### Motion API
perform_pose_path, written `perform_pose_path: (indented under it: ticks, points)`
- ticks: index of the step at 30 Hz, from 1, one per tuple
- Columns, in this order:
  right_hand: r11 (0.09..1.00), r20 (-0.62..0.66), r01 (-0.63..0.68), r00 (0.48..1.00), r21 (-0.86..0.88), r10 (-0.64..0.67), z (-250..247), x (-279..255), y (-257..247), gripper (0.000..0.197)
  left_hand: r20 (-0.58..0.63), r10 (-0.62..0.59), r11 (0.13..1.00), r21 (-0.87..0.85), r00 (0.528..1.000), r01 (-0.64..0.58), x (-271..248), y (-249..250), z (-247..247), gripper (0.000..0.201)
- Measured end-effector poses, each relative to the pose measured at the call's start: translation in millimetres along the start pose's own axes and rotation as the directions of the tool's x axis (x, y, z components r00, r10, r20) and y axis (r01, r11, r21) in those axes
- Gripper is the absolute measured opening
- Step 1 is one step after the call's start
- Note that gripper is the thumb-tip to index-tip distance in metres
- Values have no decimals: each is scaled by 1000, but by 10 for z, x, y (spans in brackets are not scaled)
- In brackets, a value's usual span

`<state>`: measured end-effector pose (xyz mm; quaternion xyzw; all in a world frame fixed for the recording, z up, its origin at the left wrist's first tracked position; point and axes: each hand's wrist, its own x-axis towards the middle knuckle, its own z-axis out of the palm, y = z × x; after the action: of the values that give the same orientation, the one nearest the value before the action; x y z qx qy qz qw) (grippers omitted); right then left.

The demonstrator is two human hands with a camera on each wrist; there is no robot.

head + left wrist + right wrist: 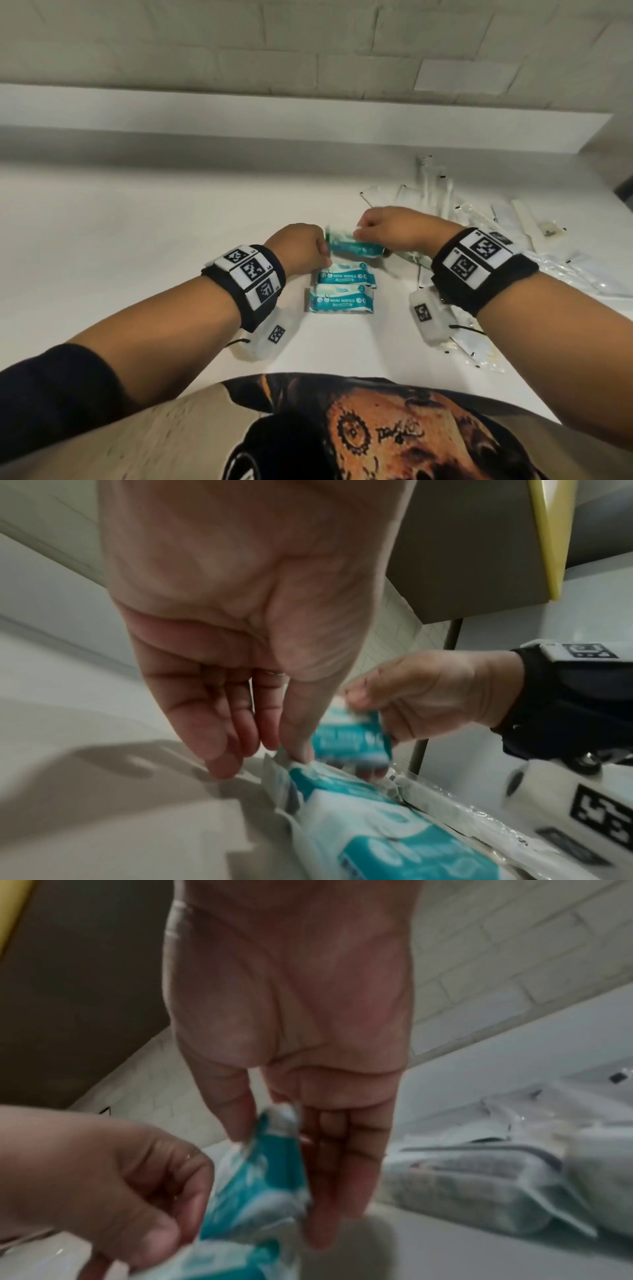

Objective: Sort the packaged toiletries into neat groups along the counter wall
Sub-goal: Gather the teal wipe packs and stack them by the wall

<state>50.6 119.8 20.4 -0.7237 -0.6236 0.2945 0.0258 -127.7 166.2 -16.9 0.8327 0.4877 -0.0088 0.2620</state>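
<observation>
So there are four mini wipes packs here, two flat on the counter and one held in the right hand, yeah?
Not four: three packs. The head view shows two packs flat on the counter and a third held in the right hand.

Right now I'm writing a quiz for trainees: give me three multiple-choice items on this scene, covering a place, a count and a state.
1. Where do the clear-wrapped items lie? A left of the wipes B right of the wipes C on the wipes
2. How many wipes packs show in the head view? A two B three C five
3. What holds the farthest pack? A nothing B right hand alone C both hands

B: clear-wrapped items lie right of the wipes packs.
B: two lie flat, plus the farthest pack.
C: left hand and right hand pinch its ends.
</observation>
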Motion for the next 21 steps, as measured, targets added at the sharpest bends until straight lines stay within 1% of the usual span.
perform_pose_path:
  ticks: [1,3,6,10,11,12,14,16,17,18,20,21]
  points:
    - [998,40,7,999,-64,-4,43,48,-20,29,-5,-22,1000,19,1000,22,2,-7,-2,16]
    - [985,22,9,1000,-173,-6,119,138,-17,28,-5,-53,998,44,999,53,-2,-7,3,21]
    - [988,-30,3,1000,-155,-8,160,227,25,27,-4,-63,997,53,998,63,-7,-2,15,24]
    - [981,-16,50,998,-189,-54,210,262,5,30,-15,-59,997,52,998,60,0,10,9,26]
    - [976,-32,63,997,-208,-71,204,247,5,31,-20,-55,997,51,998,56,1,8,10,26]
    - [971,-77,71,993,-227,-91,172,230,28,31,-32,-46,998,43,998,47,10,10,12,26]
    - [969,-243,49,964,-241,-109,36,191,113,29,-71,-25,1000,-1,997,25,29,16,19,24]
    - [975,-388,-31,920,-218,-58,-125,166,251,27,-94,16,999,-29,995,-18,56,44,15,28]
    - [976,-400,-74,917,-204,-14,-171,157,322,27,-87,47,998,-25,995,-50,72,69,12,32]
    - [972,-362,-110,932,-209,28,-176,143,363,33,-67,77,997,-11,995,-78,82,91,9,35]
    - [938,-205,-162,974,-306,102,-80,119,423,64,-11,122,992,27,992,-122,97,145,13,37]
    - [912,-148,-166,982,-374,118,-9,110,437,76,11,135,990,36,991,-135,105,158,23,36]
